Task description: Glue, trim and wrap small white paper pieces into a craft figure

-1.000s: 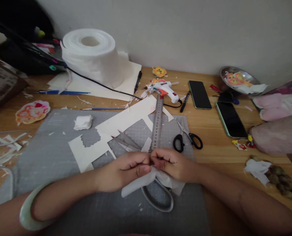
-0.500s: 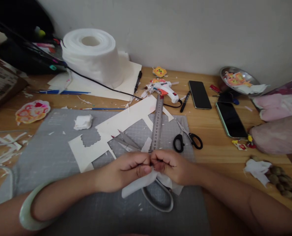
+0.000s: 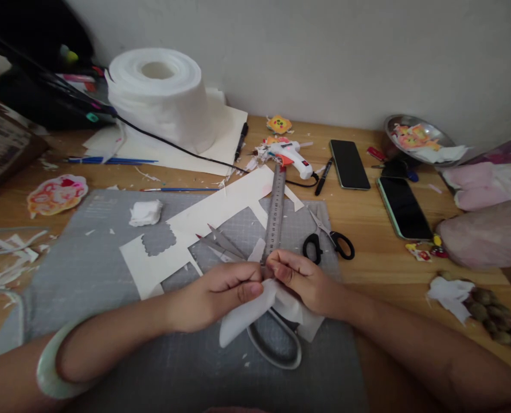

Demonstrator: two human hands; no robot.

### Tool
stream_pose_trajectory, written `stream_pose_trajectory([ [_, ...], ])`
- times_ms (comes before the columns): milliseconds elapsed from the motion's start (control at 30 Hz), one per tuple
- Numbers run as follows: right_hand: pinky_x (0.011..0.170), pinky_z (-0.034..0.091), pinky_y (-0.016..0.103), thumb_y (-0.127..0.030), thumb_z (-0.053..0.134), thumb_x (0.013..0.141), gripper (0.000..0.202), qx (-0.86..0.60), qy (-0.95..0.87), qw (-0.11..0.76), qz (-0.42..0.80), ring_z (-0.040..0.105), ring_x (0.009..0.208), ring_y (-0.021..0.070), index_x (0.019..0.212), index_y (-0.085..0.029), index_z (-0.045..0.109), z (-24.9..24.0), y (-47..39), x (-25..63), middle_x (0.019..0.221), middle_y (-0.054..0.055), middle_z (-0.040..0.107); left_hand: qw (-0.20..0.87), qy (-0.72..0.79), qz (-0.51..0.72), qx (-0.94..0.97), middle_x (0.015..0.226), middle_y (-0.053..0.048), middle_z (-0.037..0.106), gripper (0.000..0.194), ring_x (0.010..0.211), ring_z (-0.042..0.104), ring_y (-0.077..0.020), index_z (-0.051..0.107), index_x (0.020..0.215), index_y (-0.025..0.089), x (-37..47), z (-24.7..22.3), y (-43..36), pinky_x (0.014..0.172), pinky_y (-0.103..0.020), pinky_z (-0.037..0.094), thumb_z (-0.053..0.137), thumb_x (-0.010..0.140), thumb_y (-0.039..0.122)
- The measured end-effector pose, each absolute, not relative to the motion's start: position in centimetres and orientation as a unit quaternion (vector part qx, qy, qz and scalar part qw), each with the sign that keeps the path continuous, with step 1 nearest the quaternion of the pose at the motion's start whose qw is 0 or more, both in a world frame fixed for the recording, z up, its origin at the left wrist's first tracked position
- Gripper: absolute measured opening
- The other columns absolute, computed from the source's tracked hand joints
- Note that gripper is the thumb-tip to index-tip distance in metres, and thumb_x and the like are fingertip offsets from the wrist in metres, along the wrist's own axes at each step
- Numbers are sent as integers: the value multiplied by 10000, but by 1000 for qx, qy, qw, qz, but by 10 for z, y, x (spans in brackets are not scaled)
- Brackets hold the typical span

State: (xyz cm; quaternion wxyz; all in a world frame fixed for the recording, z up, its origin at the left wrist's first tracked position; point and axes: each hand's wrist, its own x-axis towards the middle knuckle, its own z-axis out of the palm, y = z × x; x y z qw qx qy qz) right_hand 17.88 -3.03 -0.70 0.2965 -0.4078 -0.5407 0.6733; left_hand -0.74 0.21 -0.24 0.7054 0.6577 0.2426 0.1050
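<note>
So, the sheet sits at the near end of the ruler, gathered between both hands, white and thin-looking, loose part draping toward the person. Left hand and right hand both have fingers curled and thumb pressed in, pinching the sheet; contact points are hidden, so can't tell how much material each has. Handling, my read: light pinches, close together, small moves, no yanking, since it looks easy to tear. Watch the big scissors under it too: handle loop on the person's side of the ruler's near end, blades spread left of the ruler; a snag seems possible. Pose: forearms come in from either side, fingertips nearly meet just off the ruler's near end, thumbs pointing inward, right hand a touch higher. Bangle on left forearm. Further out: cut card left of and partly under the ruler, small scissors right of it, glue gun at its far end, roll well off to its left.
</note>
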Motion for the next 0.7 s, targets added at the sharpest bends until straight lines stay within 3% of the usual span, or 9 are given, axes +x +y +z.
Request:
stream_pose_trajectory([
  [200,498,273,188,-416,532,781,280,-379,-547,258,701,323,570,66,743,-158,429,-8,-31,177,643,-47,359,703,231,116,663,632,46,330,258,577,307,-85,400,674,160,-8,-2,2,516,-194,278,378,869,327],
  [367,521,279,199,-390,494,803,277,-385,-606,256,648,330,582,75,673,-160,411,-9,-30,177,619,-45,369,674,213,116,698,653,33,362,230,602,335,-93,436,706,152,-7,-1,3,538,-199,290,372,875,294],
  [700,502,265,197,-530,501,748,390,-380,-543,263,701,312,566,72,666,-164,399,-8,-30,177,611,-48,347,672,215,109,700,649,38,357,251,595,338,-91,441,709,158,-7,-1,4,536,-194,293,372,873,335],
])
